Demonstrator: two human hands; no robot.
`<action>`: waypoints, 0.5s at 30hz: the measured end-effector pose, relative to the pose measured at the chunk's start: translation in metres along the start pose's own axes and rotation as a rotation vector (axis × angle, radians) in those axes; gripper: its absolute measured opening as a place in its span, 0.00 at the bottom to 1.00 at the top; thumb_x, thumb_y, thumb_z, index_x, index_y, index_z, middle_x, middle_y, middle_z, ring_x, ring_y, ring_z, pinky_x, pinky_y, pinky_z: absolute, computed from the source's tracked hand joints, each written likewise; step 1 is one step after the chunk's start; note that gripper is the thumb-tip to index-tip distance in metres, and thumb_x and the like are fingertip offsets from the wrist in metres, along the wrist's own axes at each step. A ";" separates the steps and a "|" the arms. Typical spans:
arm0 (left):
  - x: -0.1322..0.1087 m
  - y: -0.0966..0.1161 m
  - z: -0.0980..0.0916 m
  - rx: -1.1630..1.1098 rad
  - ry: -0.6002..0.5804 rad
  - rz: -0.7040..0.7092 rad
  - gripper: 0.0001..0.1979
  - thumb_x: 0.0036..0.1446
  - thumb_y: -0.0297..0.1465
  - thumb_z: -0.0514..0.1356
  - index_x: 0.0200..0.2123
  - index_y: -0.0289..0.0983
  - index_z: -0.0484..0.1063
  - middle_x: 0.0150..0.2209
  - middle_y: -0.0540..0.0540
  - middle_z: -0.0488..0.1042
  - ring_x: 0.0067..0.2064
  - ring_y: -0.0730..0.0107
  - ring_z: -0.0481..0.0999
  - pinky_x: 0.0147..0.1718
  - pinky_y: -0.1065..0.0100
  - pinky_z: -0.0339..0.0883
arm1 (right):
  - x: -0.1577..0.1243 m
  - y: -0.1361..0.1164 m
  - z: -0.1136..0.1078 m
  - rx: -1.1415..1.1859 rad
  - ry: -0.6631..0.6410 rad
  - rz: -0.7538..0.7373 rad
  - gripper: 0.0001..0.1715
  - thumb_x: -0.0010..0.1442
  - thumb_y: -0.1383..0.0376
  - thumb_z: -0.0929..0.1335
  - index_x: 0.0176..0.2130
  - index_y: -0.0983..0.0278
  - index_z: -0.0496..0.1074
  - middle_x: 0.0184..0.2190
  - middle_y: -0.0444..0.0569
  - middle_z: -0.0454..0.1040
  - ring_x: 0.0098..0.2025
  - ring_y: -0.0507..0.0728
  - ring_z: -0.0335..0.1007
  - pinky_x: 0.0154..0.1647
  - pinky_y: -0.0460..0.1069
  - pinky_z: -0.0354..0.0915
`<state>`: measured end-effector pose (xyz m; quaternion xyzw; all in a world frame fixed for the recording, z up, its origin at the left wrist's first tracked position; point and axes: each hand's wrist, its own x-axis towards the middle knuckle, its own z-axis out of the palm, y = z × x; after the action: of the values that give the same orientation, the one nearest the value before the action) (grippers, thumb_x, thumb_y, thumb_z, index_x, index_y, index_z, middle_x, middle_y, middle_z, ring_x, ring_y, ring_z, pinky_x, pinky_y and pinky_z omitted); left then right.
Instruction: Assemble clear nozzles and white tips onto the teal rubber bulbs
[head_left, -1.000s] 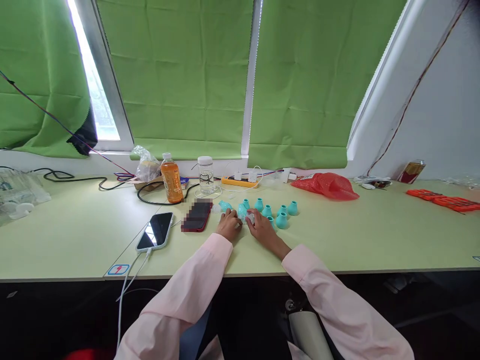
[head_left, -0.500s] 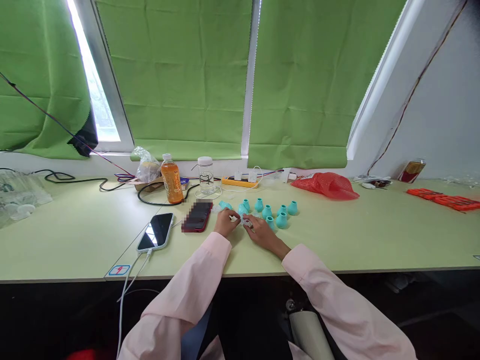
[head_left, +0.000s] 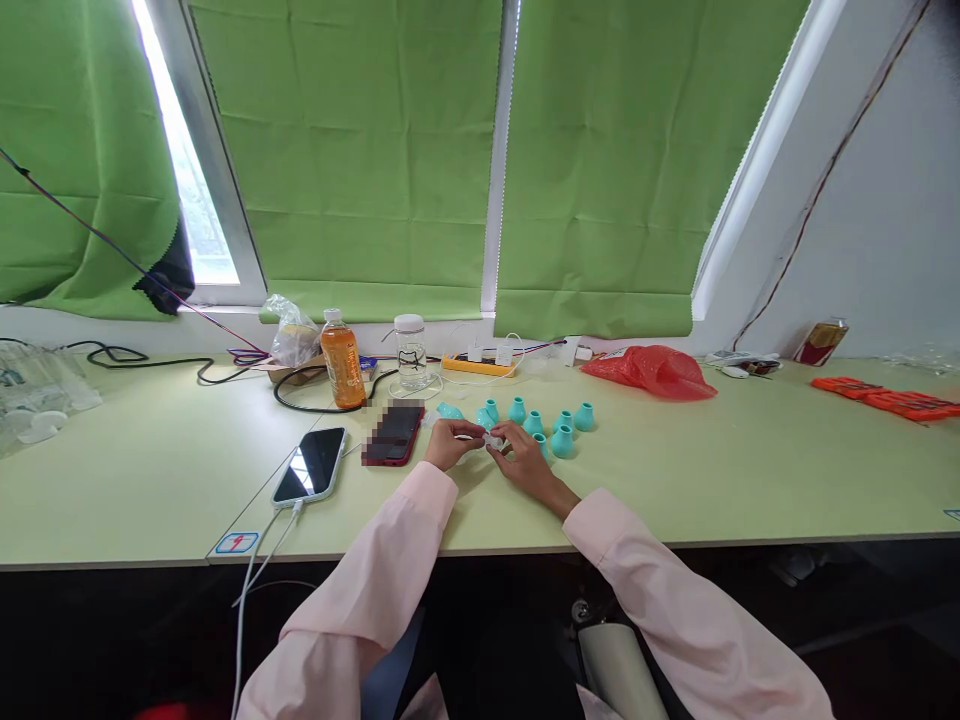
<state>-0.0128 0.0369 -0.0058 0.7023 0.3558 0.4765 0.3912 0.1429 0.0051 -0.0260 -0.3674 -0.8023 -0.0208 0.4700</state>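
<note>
Between my fingertips is a small clear plastic piece (head_left: 492,441), too small to make out its exact kind. My left hand (head_left: 452,443) pinches it from the left, fingers closed. My right hand (head_left: 524,461) grips it from the right between thumb and fingers. Just beyond and to the right of my hands stand several turquoise bulb-shaped plastic pieces with narrow open necks, such as the turquoise piece (head_left: 562,441) beside my right hand. Another turquoise piece (head_left: 450,411) lies on its side behind my left hand.
A red-edged phone (head_left: 394,434) and a white-cased phone (head_left: 310,466) with cables lie left. Behind stand an orange drink bottle (head_left: 343,362), a clear jar (head_left: 412,354) and a yellow power strip (head_left: 478,366). A red plastic bag (head_left: 649,373) lies back right on the table (head_left: 720,480).
My left fingers have moved slightly right and straightened over the clear plastic piece. My right fingers have closed in a little from the other side. The turquoise pieces stay where they were.
</note>
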 end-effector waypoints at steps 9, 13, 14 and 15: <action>-0.002 0.001 0.002 0.011 0.011 0.025 0.10 0.37 0.31 0.63 0.27 0.33 0.75 0.27 0.44 0.76 0.30 0.63 0.75 0.32 0.65 0.69 | 0.001 0.001 0.000 0.018 0.053 0.038 0.09 0.54 0.64 0.62 0.38 0.63 0.63 0.31 0.48 0.69 0.32 0.53 0.66 0.31 0.48 0.67; -0.001 0.001 0.002 0.042 -0.002 0.070 0.10 0.39 0.32 0.61 0.29 0.34 0.75 0.31 0.44 0.76 0.34 0.64 0.74 0.35 0.65 0.69 | 0.000 0.002 0.001 0.020 0.078 0.055 0.10 0.54 0.63 0.62 0.38 0.63 0.63 0.32 0.48 0.69 0.32 0.53 0.66 0.30 0.48 0.67; -0.001 0.002 0.002 0.056 0.000 0.082 0.10 0.40 0.32 0.61 0.29 0.34 0.75 0.31 0.44 0.76 0.35 0.65 0.74 0.36 0.65 0.68 | 0.000 0.002 0.001 0.020 0.082 0.057 0.11 0.54 0.63 0.62 0.39 0.63 0.63 0.32 0.48 0.69 0.32 0.53 0.66 0.30 0.48 0.67; -0.001 0.002 0.002 0.073 0.003 0.092 0.09 0.41 0.31 0.60 0.29 0.35 0.74 0.32 0.44 0.75 0.35 0.65 0.74 0.37 0.65 0.67 | 0.000 0.001 0.002 0.021 0.085 0.058 0.11 0.54 0.62 0.62 0.39 0.63 0.63 0.32 0.49 0.69 0.32 0.53 0.66 0.30 0.48 0.67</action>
<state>-0.0114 0.0343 -0.0049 0.7312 0.3407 0.4817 0.3424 0.1428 0.0065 -0.0276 -0.3843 -0.7708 -0.0145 0.5079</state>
